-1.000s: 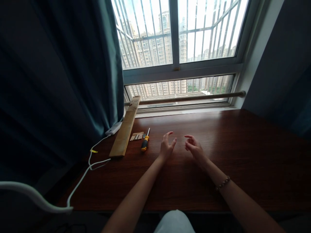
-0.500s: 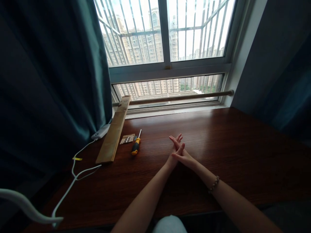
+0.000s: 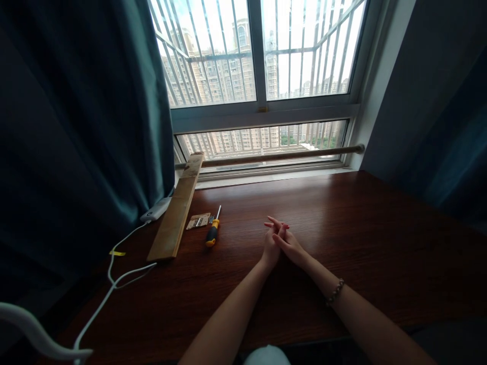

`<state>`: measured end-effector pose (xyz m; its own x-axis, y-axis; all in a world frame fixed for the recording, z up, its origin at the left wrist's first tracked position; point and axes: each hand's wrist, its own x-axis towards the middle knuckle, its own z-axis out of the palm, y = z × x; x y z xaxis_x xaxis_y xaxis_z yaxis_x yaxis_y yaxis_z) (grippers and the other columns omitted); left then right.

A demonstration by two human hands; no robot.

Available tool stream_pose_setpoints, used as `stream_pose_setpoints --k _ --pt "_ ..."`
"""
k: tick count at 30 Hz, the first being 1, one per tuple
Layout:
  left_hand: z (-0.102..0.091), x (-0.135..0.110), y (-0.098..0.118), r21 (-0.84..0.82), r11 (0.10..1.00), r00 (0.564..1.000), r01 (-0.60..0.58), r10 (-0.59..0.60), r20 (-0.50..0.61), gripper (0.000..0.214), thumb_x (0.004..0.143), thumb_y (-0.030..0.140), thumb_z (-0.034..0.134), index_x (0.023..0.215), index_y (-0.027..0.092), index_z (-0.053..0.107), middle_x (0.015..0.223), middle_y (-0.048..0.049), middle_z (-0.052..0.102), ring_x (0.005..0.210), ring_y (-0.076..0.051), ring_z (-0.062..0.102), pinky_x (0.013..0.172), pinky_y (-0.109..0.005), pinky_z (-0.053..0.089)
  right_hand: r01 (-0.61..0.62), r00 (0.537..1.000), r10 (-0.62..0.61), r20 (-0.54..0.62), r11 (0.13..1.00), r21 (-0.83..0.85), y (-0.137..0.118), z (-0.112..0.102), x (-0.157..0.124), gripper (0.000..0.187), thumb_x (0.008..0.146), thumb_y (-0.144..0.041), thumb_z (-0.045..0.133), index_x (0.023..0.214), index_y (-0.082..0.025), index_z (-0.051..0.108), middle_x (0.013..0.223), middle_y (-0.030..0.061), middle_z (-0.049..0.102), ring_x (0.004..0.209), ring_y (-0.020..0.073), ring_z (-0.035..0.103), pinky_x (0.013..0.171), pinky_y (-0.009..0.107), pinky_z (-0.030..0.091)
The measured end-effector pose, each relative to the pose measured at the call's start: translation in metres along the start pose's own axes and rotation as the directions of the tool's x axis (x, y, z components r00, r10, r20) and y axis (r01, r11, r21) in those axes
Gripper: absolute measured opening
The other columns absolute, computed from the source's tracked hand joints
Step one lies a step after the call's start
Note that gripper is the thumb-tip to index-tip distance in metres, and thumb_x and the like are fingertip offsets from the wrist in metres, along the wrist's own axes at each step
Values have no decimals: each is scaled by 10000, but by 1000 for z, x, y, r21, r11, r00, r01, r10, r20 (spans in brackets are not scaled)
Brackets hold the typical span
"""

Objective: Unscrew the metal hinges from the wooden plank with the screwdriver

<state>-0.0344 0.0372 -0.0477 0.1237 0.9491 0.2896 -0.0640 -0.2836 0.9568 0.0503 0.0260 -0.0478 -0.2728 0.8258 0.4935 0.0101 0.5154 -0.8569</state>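
Observation:
My left hand [image 3: 271, 248] and my right hand [image 3: 292, 246] rest against each other above the dark wooden table, with their fingers crossed between one another. The fingers look fairly stretched out, and no object shows in either hand. Part of each palm is hidden by the other hand. To the left of them lies a screwdriver [image 3: 212, 232] with a yellow and black handle, its shaft pointing towards the window. Beside its shaft are several small dark screws [image 3: 211, 219] and a small opened cardboard pack [image 3: 198, 221] with metal pieces on it.
A long wooden board [image 3: 175, 218] slopes from the table [image 3: 361, 243] up onto a rail [image 3: 281, 156] at the window. Behind it sits a white power strip [image 3: 157, 209]. A white cable [image 3: 97, 309] runs along the left side, near a blue curtain [image 3: 148, 126].
My hands have folded closer together, with the crossed fingers less spread than before. The view has tilted slightly; the screwdriver, pack and board have stayed in place.

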Motion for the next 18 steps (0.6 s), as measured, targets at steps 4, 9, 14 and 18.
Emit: stream_pose_setpoints --k 4,9,14,18 --pt "-1 1 -5 45 999 1000 -16 16 2 336 791 456 461 809 148 592 783 -54 602 762 -174 582 719 -296 457 19 999 -18 31 999 -37 3 -5 2 468 845 -405 457 1266 -208 408 1157 93 551 1066 221 508 934 396 382" --pt "-2 1 -10 59 998 1000 -15 14 10 352 789 477 451 819 157 594 788 -57 615 777 -186 592 729 -308 463 22 999 -21 32 998 -50 4 -6 2 435 845 -396 457 1233 -202 438 1104 86 572 1008 209 536 897 379 415" --pt "-2 1 -10 57 998 1000 -15 15 0 355 782 481 460 814 158 603 808 -60 630 809 -194 597 751 -311 461 17 999 -16 31 999 -48 2 -6 2 432 844 -398 456 1229 -202 441 1088 81 577 991 206 543 890 377 420" --pt "-2 0 -10 30 1000 1000 -7 8 -8 350 780 477 468 809 156 605 827 -61 631 807 -188 598 747 -303 463 15 999 -13 33 998 -62 3 -6 2 432 841 -400 463 1226 -205 447 1079 79 580 988 204 546 887 368 422"
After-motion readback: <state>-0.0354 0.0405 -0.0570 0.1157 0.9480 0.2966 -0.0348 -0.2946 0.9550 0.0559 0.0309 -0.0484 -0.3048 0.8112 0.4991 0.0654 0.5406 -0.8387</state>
